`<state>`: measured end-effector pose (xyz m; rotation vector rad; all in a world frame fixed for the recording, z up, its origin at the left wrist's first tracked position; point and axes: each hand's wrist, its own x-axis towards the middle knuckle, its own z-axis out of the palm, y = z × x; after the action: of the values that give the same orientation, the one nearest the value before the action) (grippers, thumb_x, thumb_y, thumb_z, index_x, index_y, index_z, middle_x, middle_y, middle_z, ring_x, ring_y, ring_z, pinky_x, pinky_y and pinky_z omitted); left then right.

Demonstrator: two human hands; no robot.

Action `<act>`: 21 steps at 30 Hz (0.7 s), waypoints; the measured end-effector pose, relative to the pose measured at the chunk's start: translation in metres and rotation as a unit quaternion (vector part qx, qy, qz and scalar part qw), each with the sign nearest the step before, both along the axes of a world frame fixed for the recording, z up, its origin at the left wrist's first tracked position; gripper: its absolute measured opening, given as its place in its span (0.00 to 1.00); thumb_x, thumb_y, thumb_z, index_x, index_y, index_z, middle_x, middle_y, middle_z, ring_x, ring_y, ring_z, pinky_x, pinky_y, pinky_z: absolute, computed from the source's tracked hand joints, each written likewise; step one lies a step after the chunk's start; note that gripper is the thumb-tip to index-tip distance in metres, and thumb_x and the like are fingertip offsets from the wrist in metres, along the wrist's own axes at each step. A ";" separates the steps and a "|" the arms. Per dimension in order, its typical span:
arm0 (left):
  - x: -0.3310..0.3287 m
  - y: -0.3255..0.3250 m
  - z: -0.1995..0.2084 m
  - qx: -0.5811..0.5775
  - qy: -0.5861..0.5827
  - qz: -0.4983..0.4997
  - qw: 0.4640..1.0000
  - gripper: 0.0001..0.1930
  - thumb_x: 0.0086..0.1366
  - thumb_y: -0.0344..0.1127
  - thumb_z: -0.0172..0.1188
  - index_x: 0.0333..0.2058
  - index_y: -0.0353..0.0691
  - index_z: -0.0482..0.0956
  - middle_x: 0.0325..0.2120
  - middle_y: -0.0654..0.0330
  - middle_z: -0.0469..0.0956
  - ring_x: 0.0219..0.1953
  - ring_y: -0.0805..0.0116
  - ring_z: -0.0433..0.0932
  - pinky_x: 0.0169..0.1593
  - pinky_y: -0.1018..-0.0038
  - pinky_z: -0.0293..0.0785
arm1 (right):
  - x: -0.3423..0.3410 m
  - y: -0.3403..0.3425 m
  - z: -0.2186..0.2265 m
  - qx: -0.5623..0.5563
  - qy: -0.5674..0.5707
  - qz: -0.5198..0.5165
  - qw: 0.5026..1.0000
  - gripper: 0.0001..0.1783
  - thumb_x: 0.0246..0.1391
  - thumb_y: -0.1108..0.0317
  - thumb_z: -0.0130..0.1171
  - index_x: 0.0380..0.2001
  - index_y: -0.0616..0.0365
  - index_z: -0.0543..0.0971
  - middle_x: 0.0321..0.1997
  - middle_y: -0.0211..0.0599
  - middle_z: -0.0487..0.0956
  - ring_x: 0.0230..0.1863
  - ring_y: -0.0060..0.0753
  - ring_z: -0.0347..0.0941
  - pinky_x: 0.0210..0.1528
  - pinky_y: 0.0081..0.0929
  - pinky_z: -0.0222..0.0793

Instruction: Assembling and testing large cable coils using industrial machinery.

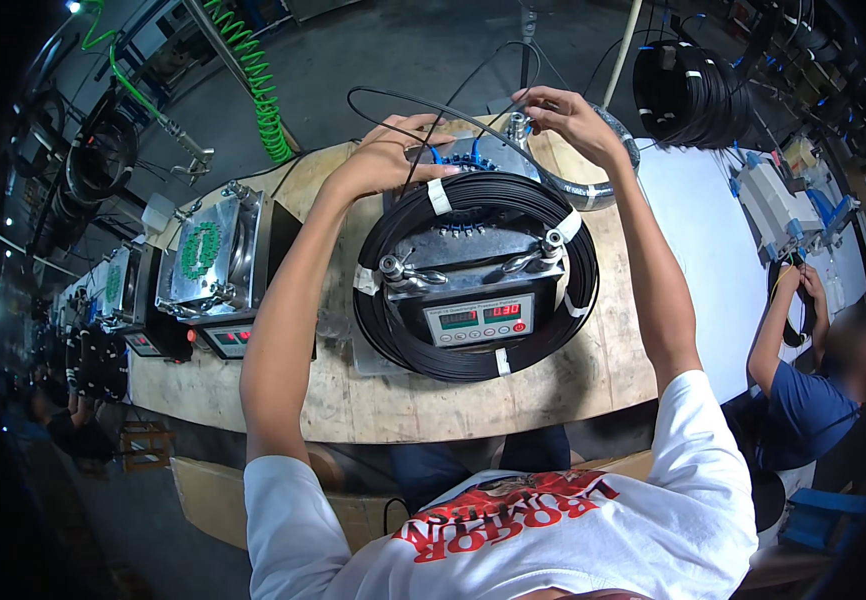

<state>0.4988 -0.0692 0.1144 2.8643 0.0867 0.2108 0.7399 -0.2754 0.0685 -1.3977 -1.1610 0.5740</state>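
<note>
A coil of black cable [385, 330], bound with white tape, lies around a metal-topped polishing machine [478, 262] with a lit red display. Small blue connectors [475, 160] ring the far side of the machine's round fixture, and thin black cables rise from them in loops. My left hand [393, 158] reaches over the left far edge of the fixture, fingers and thumb apart beside the blue connectors. My right hand [575, 122] is at the far right by an upright metal post [518, 130], thumb and fingertips closed on a thin black cable; its end is hard to make out.
More polishing machines [203, 255] with green-studded plates stand to the left on the wooden table [393, 412]. A second cable coil [603, 190] lies behind my right wrist. Green spiral air hose [253, 90] hangs at the back left. A co-worker [813, 390] handles cable at the right.
</note>
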 end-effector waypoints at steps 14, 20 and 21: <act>0.005 0.007 -0.006 -0.012 -0.016 -0.039 0.999 0.30 0.59 0.58 0.65 0.56 0.49 0.79 0.62 0.59 0.70 0.63 0.54 0.65 0.67 0.63 0.61 | -0.002 0.001 -0.005 0.013 0.003 -0.062 0.998 0.17 0.66 0.66 0.57 0.55 0.59 0.75 0.34 0.25 0.73 0.30 0.15 0.64 0.29 0.17 0.59; -0.018 0.043 0.011 -0.303 0.078 -0.033 0.949 0.30 0.66 0.49 0.62 0.65 0.51 0.70 0.66 0.61 0.65 0.66 0.61 0.64 0.67 0.64 0.61 | -0.073 -0.034 0.011 0.146 -0.123 -0.273 0.943 0.16 0.67 0.70 0.53 0.56 0.56 0.75 0.32 0.31 0.72 0.29 0.19 0.66 0.30 0.21 0.64; -0.025 0.052 0.012 -0.382 0.117 0.004 0.917 0.27 0.69 0.46 0.60 0.65 0.49 0.69 0.64 0.62 0.68 0.64 0.64 0.67 0.65 0.67 0.64 | -0.096 -0.040 0.020 0.149 -0.145 -0.298 0.932 0.14 0.66 0.72 0.53 0.53 0.58 0.76 0.31 0.31 0.70 0.28 0.19 0.64 0.30 0.21 0.63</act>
<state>0.4742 -0.0173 0.1261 2.0907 0.1799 -0.1444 0.6437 -0.3150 0.0889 -1.4978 -0.9280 -0.2396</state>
